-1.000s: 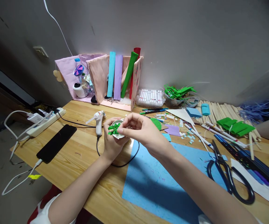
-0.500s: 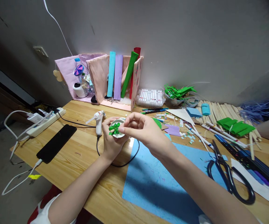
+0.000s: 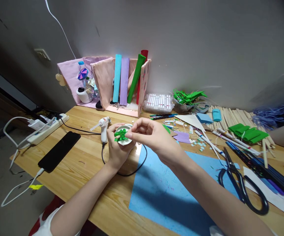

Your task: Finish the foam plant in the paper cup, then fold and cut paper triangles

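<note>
My left hand is wrapped round a small white cup-like container, its round mouth tipped towards me. A green leafy piece, flower-shaped with several petals, shows at the mouth. My right hand is closed in a pinch, thumb and forefinger at the right side of the green piece. Whether they grip a petal cannot be made out. Just left of my left hand stands a white hot glue gun with a glue stick poking out.
A blue mat lies under my right arm, with black-handled scissors at its right. A black phone and a power strip are on the left. Pink boxes, a marker case and wooden sticks line the wall.
The green piece has turned slightly, and its petals show more fully. Both hands have stayed almost in place.
</note>
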The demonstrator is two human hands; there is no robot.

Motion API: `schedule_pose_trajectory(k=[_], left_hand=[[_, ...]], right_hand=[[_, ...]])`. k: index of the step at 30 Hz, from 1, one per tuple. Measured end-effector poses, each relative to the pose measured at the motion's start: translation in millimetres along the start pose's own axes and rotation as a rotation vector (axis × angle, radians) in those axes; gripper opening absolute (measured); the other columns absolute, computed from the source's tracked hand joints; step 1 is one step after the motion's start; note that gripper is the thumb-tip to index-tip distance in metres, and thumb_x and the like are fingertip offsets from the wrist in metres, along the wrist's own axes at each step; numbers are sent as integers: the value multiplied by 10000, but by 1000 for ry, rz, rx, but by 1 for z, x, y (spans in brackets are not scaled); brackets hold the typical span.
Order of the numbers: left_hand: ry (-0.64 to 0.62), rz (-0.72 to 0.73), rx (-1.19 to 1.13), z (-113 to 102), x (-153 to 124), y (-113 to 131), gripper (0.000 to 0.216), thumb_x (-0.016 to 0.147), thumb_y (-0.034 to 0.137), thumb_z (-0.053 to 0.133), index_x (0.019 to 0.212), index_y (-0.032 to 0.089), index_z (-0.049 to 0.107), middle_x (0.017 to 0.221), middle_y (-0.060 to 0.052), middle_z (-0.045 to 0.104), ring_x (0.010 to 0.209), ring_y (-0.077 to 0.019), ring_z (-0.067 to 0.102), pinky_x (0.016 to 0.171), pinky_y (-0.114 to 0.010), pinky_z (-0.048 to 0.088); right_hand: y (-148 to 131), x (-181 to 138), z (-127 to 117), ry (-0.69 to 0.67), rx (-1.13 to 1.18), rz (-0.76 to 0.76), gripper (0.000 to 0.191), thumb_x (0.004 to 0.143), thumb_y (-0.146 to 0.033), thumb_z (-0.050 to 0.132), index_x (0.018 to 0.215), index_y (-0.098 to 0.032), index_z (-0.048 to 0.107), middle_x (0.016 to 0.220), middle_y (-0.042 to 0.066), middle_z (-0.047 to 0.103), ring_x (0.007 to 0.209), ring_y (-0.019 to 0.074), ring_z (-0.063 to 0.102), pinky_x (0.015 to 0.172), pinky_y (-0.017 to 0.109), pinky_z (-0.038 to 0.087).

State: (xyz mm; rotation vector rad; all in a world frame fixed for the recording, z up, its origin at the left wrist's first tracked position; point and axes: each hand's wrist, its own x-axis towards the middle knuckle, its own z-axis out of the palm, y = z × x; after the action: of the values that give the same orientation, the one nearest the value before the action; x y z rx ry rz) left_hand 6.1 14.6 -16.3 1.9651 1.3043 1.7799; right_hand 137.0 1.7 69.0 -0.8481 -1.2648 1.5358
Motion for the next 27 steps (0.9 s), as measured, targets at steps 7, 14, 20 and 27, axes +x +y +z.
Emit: schedule_pose_trajectory(k=[7,14,20,27], left_hand=[[10,-87,97,-2,1,-3,522,649,354,717,1054,178,439,1043,-96,511,1017,-233,512,924,-406,406],[-51,-113,136,1,-2,-6,490,656,329,712,1040,188,442,989,-71,529,957,-223,527,863,-387,436],[-78,-181,131,1,-3,-3,433,678,339,688,1006,200,442,954,-55,521,940,-217,525,830,-367,448],[-81,-238,78,0,-1,-1,385,671,349,690,929,210,440,861,-27,524,829,-205,547,706,-327,462]], right_hand=[[4,36,-59,382,-321,-319,163,726,-310,629,776,-157,601,749,28,642,702,132,591,667,264,460],[67,99,-118,377,-1127,-114,181,789,-197,521,824,-119,680,856,108,689,800,191,613,744,284,434],[86,127,-124,207,-1308,-65,194,792,-172,525,887,-140,690,973,113,671,944,206,573,834,274,386],[69,111,-142,-60,-1368,19,276,762,-56,453,849,-160,693,839,53,697,764,148,608,671,200,406]])
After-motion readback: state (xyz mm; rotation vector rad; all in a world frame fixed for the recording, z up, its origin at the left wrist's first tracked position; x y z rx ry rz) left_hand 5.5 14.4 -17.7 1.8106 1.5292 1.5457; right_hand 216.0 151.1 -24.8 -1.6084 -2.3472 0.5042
